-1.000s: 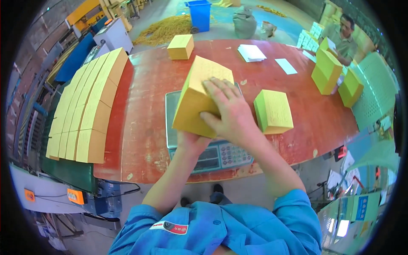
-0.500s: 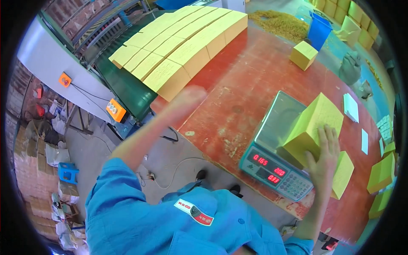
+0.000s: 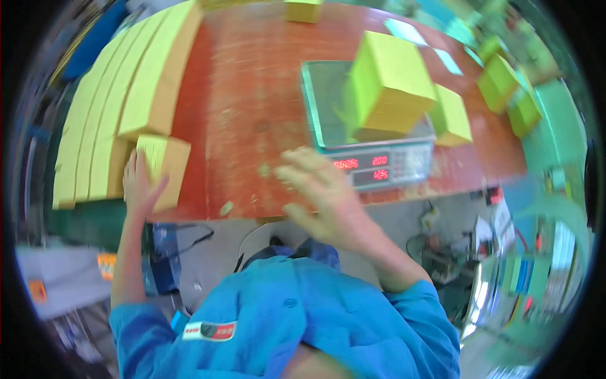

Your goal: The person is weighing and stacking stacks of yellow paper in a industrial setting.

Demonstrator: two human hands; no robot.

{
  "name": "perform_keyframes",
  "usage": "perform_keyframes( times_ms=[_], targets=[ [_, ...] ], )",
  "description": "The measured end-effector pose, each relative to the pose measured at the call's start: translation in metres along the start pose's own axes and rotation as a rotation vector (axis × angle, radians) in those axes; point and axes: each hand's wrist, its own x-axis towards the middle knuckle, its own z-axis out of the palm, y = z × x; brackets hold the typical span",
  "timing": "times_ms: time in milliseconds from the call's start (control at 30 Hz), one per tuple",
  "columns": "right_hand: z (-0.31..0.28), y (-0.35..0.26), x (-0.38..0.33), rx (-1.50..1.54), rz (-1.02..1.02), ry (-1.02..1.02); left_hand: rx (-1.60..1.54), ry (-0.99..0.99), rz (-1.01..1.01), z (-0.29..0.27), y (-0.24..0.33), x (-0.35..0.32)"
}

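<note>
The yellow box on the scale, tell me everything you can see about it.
The yellow box is a plain block with flat faces, cardboard or paper-wrapped by its look, brighter on top and duller on the side facing the camera. It stands on the metal pan of the scale, over its right part, seemingly tilted. No hand touches it: the right hand hovers in front of the scale's display. Another yellow box lies beside it on the table.

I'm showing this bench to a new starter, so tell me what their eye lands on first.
First comes the big yellow box sitting tilted on the pan of the weighing scale at the centre right of the red table. Next, the long rows of yellow boxes along the table's left side, where the left hand rests on the nearest single box. The right hand hovers spread open in front of the scale.
</note>
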Motion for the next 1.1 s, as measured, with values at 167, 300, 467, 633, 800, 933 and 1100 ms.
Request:
perform_keyframes(
  times_ms=[167, 300, 467, 633, 800, 933, 1100],
  targets=[
    [0.041, -0.002, 0.019, -0.029, -0.042, 0.041, -0.175, -0.176, 0.627, -0.046, 0.105, -0.036],
    [0.072, 0.032, 0.045, -0.048, -0.02, 0.123, -0.15, -0.195, 0.907, -0.067, 0.138, -0.025],
    [0.091, 0.042, 0.028, 0.166, 0.28, -0.129, -0.922, -0.055, 0.209, -0.018, 0.079, -0.084],
    [0.103, -0.005, -0.001, 0.149, 0.414, -0.181, -1.702, -0.438, -0.587, 0.041, 0.066, -0.166],
    [0.12, -0.028, -0.013, 0.146, 0.401, -0.177, -2.137, -0.428, -0.822, 0.025, 0.114, -0.167],
    [0.127, -0.024, -0.028, 0.086, 0.327, -0.062, -2.164, -0.426, -0.656, 0.036, 0.108, -0.181],
    [0.116, -0.023, -0.035, 0.192, 0.372, -0.087, -2.028, -0.3, -0.587, -0.001, 0.137, -0.175]
  ],
)
